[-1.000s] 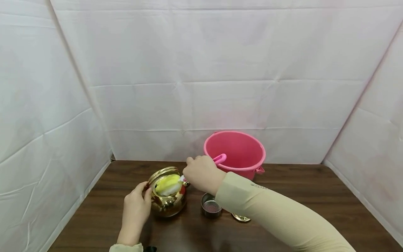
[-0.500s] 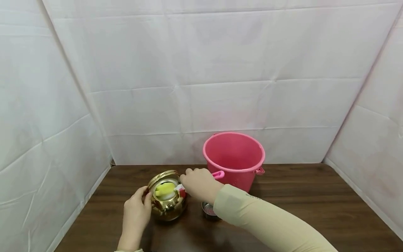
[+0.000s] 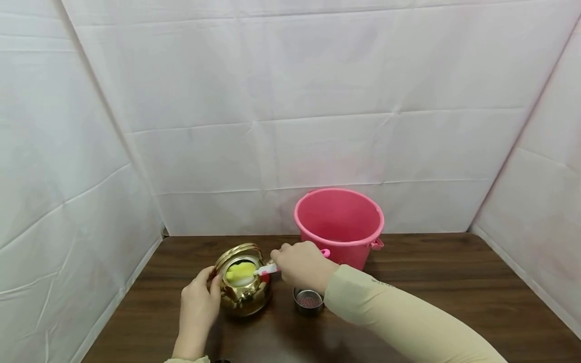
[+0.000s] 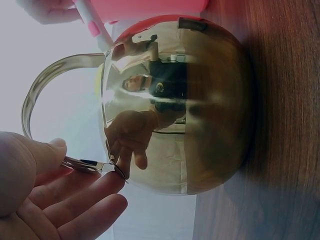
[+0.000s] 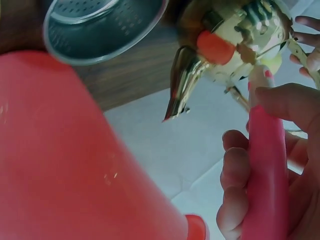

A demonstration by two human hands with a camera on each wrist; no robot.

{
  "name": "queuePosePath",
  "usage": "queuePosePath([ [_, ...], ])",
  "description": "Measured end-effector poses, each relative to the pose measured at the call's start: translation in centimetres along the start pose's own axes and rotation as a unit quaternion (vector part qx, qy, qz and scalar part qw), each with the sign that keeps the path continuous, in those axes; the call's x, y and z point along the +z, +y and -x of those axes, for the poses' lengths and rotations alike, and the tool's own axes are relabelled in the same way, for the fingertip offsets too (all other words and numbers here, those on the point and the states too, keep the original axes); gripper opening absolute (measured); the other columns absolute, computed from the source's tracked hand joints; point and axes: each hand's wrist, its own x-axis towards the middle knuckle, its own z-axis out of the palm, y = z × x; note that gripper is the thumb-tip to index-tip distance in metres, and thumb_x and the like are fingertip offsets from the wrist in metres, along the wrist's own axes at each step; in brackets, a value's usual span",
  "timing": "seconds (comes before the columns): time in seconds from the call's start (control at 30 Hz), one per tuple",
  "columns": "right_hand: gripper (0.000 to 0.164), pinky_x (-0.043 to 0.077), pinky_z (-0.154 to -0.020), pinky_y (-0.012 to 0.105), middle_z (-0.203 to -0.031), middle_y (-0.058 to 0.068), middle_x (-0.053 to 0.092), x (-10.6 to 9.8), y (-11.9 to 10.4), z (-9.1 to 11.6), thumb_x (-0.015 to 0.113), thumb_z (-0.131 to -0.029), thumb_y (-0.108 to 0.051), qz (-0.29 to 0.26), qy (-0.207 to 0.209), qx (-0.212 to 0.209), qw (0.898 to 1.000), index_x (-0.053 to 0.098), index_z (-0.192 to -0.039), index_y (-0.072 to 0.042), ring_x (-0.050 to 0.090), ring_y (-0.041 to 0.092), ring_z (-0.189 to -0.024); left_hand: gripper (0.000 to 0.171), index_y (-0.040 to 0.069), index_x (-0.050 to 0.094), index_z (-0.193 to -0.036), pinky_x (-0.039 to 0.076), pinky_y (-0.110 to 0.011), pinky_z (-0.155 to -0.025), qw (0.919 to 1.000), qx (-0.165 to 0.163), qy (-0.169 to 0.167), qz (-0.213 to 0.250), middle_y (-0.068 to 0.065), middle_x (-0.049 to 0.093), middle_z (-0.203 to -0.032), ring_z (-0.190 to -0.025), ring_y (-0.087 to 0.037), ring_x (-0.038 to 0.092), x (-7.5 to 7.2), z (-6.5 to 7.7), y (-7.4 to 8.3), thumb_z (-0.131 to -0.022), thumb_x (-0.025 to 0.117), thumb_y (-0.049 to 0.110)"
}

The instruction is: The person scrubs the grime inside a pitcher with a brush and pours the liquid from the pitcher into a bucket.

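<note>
A shiny gold kettle stands on the table with its top opening uncovered and its hoop handle raised. My left hand pinches one end of that hoop between thumb and fingers, beside the rim. My right hand grips the pink handle of a sponge brush, fingers wrapped round it. The brush's white neck slants down to its yellow and white sponge head, which sits in the kettle's mouth. The sponge's lower part is hidden inside. The spout shows in the right wrist view.
A pink bucket stands behind my right hand, close to the white cloth wall. Right of the kettle, a round metal strainer sits on the dark wooden table. A dark object shows at the bottom edge.
The right hand has lowered, then shifted slightly right, and the sponge head sits deeper in the kettle. A gold piece beneath the right forearm is now hidden. The left hand keeps its hold.
</note>
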Motion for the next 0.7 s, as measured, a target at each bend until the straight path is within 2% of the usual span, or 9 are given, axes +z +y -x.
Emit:
queuePosePath([
  [0.17, 0.014, 0.048, -0.043, 0.031, -0.075, -0.002, 0.064, -0.5, 0.5, -0.1, 0.063, -0.089, -0.034, 0.031, 0.026, -0.013, 0.999, 0.066, -0.090, -0.020, 0.063, 0.015, -0.064, 0.022, -0.008, 0.064, -0.106, 0.053, -0.051, -0.068, 0.9999, 0.000, 0.010, -0.005, -0.027, 0.069, -0.096, -0.084, -0.041, 0.067, -0.4, -0.2, -0.1, -0.089, 0.062, 0.006],
  [0.33, 0.019, 0.050, -0.046, 0.031, -0.078, -0.002, 0.067, -0.8, 0.6, -0.4, 0.064, -0.088, -0.039, 0.017, 0.018, -0.014, 1.000, 0.069, -0.092, -0.022, 0.064, 0.016, -0.067, 0.021, -0.008, 0.063, -0.104, 0.051, -0.053, -0.065, 0.9995, 0.006, 0.017, -0.027, -0.027, 0.068, -0.094, -0.080, -0.043, 0.066, -0.3, 0.1, 0.1, -0.089, 0.062, 0.006],
  [0.57, 0.022, 0.047, -0.042, 0.036, -0.067, -0.003, 0.064, -1.3, 0.9, -1.0, 0.066, -0.085, -0.035, -0.006, 0.016, 0.013, 1.000, 0.063, -0.068, -0.021, 0.060, 0.019, -0.057, 0.022, -0.010, 0.060, -0.107, 0.052, -0.053, -0.062, 0.9988, 0.002, 0.005, -0.048, -0.028, 0.067, -0.096, -0.080, -0.045, 0.066, 0.1, 0.4, 0.6, -0.091, 0.058, 0.005],
  [0.7, 0.025, 0.046, -0.041, 0.035, -0.064, -0.003, 0.062, -1.6, 0.9, -1.0, 0.065, -0.087, -0.036, -0.012, 0.025, 0.009, 1.000, 0.062, -0.068, -0.020, 0.059, 0.019, -0.055, 0.023, -0.011, 0.059, -0.109, 0.053, -0.052, -0.059, 0.9984, 0.004, 0.001, -0.056, -0.028, 0.066, -0.097, -0.078, -0.044, 0.066, 0.4, 0.5, 0.9, -0.092, 0.056, 0.004],
])
